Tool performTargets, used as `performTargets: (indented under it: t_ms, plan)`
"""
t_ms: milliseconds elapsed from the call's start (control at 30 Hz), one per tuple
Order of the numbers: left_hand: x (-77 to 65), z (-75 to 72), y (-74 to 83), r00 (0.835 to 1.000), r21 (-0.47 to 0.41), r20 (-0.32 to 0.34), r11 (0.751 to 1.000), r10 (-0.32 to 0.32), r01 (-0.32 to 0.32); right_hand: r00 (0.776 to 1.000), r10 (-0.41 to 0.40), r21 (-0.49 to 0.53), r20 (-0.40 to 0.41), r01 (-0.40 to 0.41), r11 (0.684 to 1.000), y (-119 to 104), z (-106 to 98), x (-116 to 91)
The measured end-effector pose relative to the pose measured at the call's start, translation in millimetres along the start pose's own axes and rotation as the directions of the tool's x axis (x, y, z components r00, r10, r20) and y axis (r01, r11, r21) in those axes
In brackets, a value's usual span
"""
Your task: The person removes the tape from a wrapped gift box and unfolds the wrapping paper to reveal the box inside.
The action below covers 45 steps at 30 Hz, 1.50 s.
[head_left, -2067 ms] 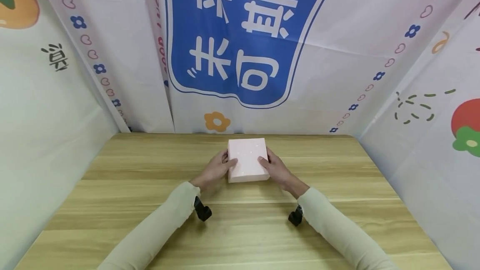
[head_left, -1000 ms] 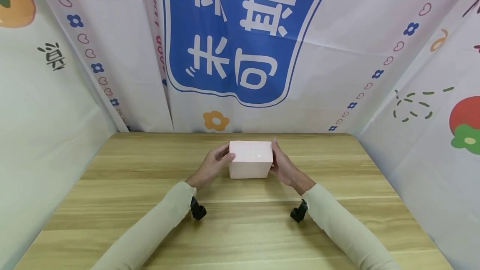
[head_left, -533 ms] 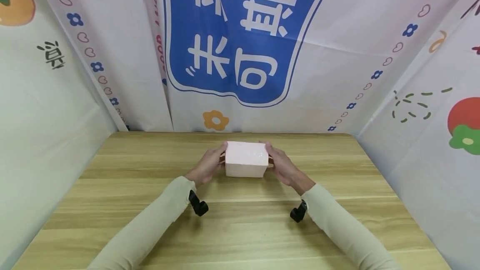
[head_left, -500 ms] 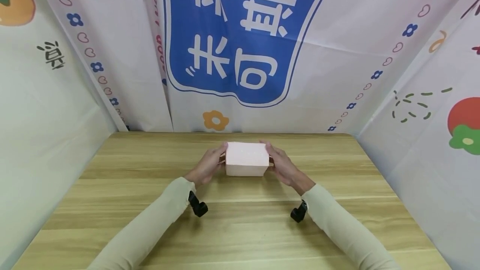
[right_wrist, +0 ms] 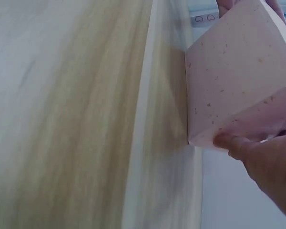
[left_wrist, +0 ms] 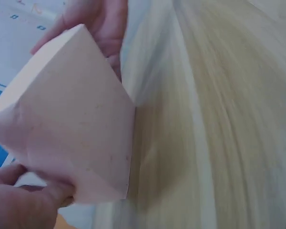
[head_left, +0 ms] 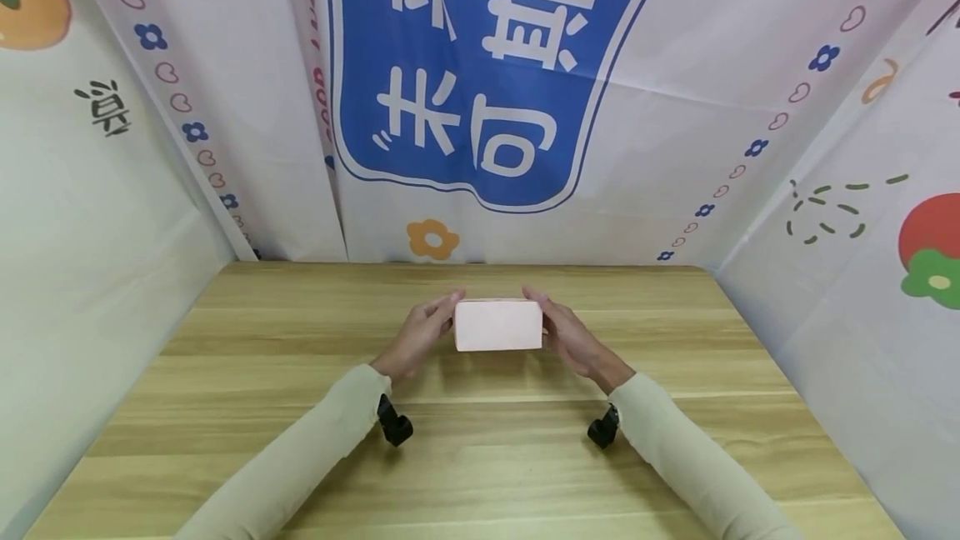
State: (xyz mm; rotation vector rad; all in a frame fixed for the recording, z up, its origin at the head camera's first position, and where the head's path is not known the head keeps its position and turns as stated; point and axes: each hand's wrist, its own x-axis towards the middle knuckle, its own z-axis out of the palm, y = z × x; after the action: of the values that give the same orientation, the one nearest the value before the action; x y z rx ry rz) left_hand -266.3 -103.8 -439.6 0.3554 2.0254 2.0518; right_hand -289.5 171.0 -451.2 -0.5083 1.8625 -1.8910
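Note:
A pale pink box (head_left: 498, 326) is held between both hands near the far side of the wooden table. Small gold flecks dot its paper surface in the right wrist view (right_wrist: 238, 67). From the left side my left hand (head_left: 422, 335) grips it, fingers and thumb at the end face. My right hand (head_left: 576, 342) grips the opposite end, with its thumb up near the top edge. In the head view one narrow rectangular face points toward me. The left wrist view shows a fingertip curled under the box's near corner (left_wrist: 76, 124), close over the tabletop.
The wood-grain table (head_left: 480, 457) reaches back to a printed white cloth (head_left: 637, 157) with a blue sign. Similar cloths hang at the left (head_left: 90, 207) and right (head_left: 840, 315). Each wrist carries a black camera mount (head_left: 395, 425).
The box has turned in the hands: its broad square face showed first, then a top and a front face, now a single narrow face. Both hands shifted their hold and stay on its ends.

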Motion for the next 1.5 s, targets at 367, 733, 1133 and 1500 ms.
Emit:
performTargets:
  t_ms: [367,733,1133,1500]
  plan:
    - [-6.6,-12.5,-1.8,0.986,0.183,0.128,0.980,-0.105,0.081,0.999,0.045,-0.087,0.030,-0.042,0.995,-1,-4,-7]
    - [-9.8,-9.2,-13.9,0.987,0.241,0.130,0.969,-0.090,0.057,0.999,-0.050,-0.467,-0.010,0.040,0.883,8,-1,-10]
    - [6.2,-4.0,9.8,0.969,0.838,0.243,0.492,0.054,-0.237,0.940,-0.334,-0.908,0.068,0.198,0.370,-11,7,-1]
    - [16.8,-3.9,9.2,0.934,0.880,0.338,0.389,-0.114,-0.271,0.962,-0.267,-0.950,0.060,0.137,0.280,-33,20,11]
